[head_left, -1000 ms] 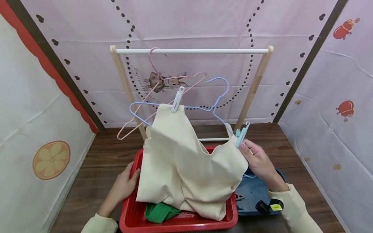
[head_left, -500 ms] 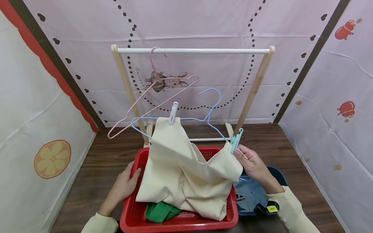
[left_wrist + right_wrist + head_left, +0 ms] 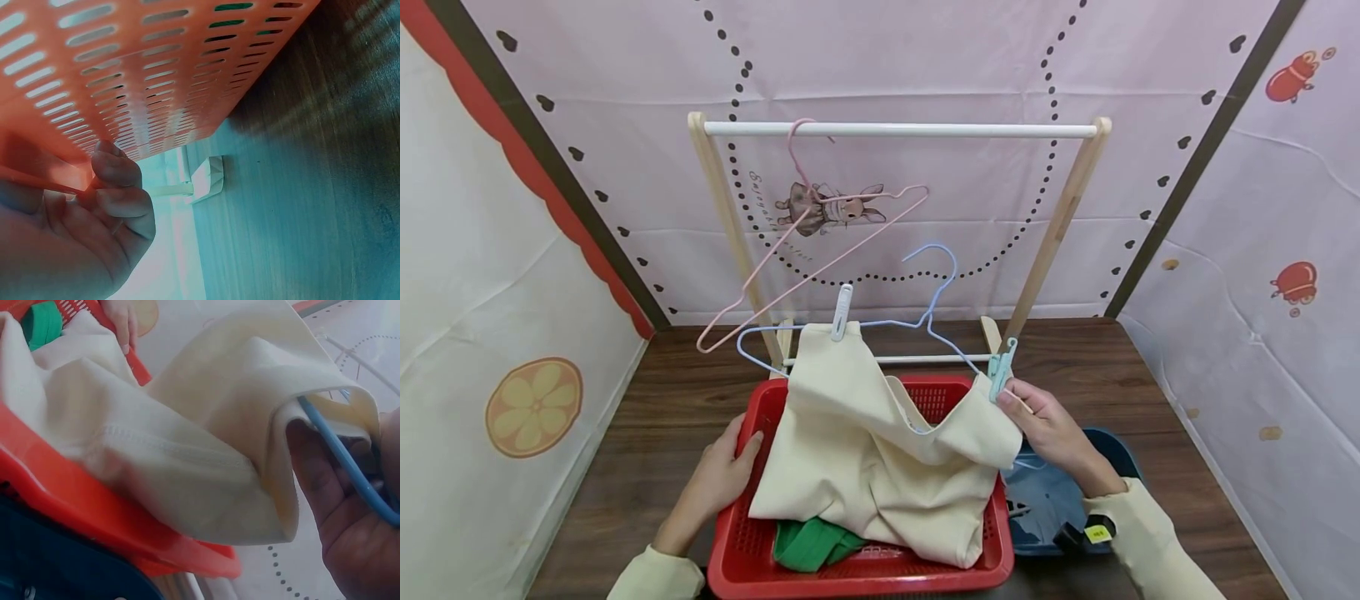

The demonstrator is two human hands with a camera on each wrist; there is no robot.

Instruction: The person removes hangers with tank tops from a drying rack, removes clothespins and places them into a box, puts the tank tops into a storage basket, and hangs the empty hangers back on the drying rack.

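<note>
My left hand grips the left rim of a red plastic basket; in the left wrist view its fingers curl around that rim. A cream sleeveless top lies partly in the basket, its shoulders raised on a blue hanger. A pale grey clothespin clips its left shoulder to the hanger. At the other shoulder stands a mint clothespin. There my right hand pinches the top's edge, thumb right at the clothespin's lower end. In the right wrist view, the blue hanger runs out of the armhole across the palm.
Behind stands a wooden rack with a white rail, a pink hanger hooked on it. Green cloth lies in the basket. A dark blue bin with small items sits to the right, under my right forearm. Printed fabric walls surround the wooden table.
The top, the blue hanger and my right hand have moved down and slightly left. The pink hanger has swung on the rail. My left hand stays on the basket rim.
</note>
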